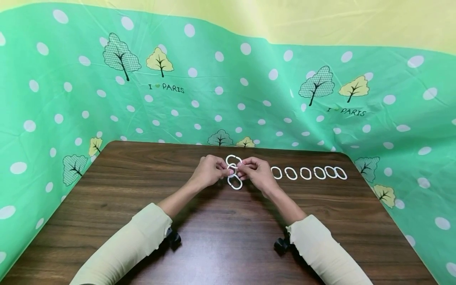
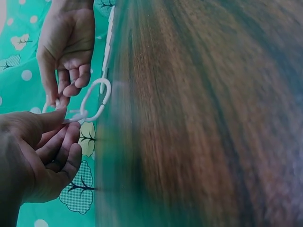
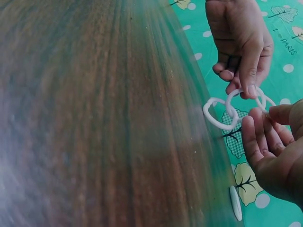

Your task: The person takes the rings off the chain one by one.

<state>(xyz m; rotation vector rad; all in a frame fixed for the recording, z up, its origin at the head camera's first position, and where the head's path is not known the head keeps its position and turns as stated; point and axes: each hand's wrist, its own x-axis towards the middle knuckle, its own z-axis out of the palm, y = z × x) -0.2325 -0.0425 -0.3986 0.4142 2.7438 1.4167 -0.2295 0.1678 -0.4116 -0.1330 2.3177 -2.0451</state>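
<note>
Both hands meet over the far middle of the table, around a short chain of white plastic links. My left hand (image 1: 208, 172) pinches the middle link (image 3: 228, 101) between thumb and fingertips. From that one hangs the lower link (image 3: 206, 113), an oval with a small gap in its side, looped through it. My right hand (image 1: 260, 174) pinches the upper link (image 1: 233, 156) with thumb and index finger, its other fingers loosely bent. The upper link passes across the middle one; the fingertips partly hide where they cross.
Several more white oval links (image 1: 301, 174) lie in a row on the brown wooden table (image 1: 221, 237), right of the hands, the rightmost ones overlapping. Beyond the table's far edge hangs a green dotted curtain (image 1: 199, 103) with printed trees.
</note>
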